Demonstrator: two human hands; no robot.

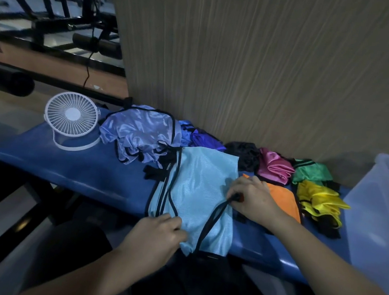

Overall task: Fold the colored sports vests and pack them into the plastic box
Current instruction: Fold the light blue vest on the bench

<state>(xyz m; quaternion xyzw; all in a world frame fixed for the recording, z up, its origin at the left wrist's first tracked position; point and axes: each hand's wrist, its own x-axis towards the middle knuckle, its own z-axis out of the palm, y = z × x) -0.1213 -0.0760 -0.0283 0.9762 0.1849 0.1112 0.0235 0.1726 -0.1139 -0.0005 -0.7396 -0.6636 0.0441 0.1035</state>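
The light blue vest (198, 191) is lying lengthwise from frame centre toward the lower edge, both hands' fingers (237, 188) pinching its black trim.

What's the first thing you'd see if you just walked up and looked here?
The shiny light blue mesh vest with black trim spread on the blue padded bench, with the left hand gripping its near edge and the right hand pinching a black strap. Next, the bright crumpled vests along the wall: pink, green, yellow and orange. A round white desk fan stands at the bench's left end.
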